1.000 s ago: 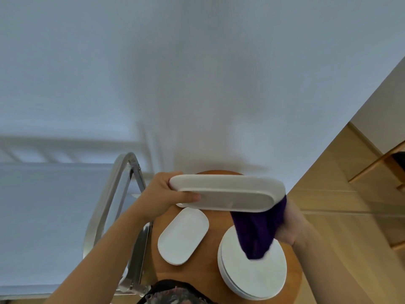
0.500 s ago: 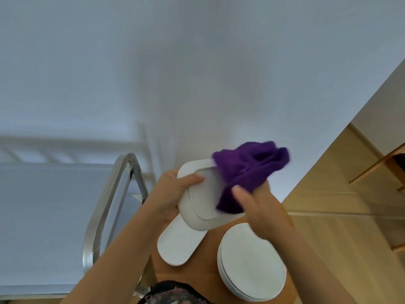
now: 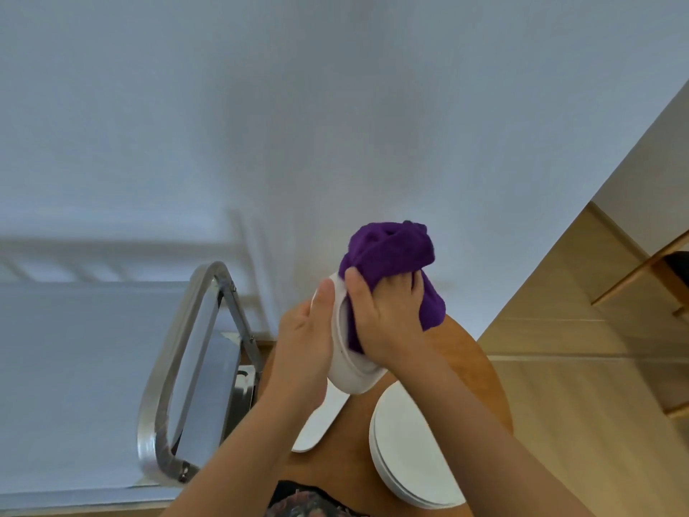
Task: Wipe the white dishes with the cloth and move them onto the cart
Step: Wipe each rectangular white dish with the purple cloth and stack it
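Pressing the purple cloth (image 3: 391, 255) into the white dish (image 3: 348, 367), our right hand (image 3: 387, 315) has its fingers curled round the bunched fabric. Our left hand (image 3: 305, 341) clamps the dish's outer edge, thumb along the rim, holding it tilted above the round wooden counter (image 3: 473, 371). Below lie an oval dish (image 3: 317, 423) and a stack of round plates (image 3: 406, 457). The metal cart (image 3: 175, 367) stands to the left.

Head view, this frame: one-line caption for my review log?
Left hand holds an oval white dish upright while right hand rubs it with a purple cloth.
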### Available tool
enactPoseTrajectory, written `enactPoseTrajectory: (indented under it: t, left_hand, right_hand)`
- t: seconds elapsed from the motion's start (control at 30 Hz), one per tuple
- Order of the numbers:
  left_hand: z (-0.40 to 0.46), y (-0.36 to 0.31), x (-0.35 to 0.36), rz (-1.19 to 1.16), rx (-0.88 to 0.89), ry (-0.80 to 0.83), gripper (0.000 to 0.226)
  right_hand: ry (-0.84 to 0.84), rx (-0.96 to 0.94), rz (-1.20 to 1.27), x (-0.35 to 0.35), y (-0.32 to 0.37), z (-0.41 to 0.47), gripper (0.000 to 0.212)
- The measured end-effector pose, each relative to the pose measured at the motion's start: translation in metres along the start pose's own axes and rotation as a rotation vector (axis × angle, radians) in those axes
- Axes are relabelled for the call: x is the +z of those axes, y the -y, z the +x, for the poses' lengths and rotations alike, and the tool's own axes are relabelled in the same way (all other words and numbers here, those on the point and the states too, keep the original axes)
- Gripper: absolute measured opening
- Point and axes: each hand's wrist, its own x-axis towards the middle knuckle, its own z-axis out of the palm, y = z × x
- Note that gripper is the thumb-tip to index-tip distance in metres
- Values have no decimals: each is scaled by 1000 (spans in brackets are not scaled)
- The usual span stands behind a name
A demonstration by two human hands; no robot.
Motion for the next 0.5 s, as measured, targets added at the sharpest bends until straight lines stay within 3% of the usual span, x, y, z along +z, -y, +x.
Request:
enactPoseTrajectory:
  t: [0.1,0.27,0.43,0.5]
  left_hand:
    - [-4,-3,1,-26,47,2,45]
    - [3,-10,-3,-103,5,-47,50]
    - [8,-3,5,-180,-18,-129,51]
    - [11,1,9,-173,-7,-155,46]
  right_hand:
    - [-23,173,37,-7,-21,22,75]
    - [-4,344,265,-15,-54,29,38]
    - [-55,349,273,5,-54,0,13]
    - [-33,375,330,15,-42,-14,13]
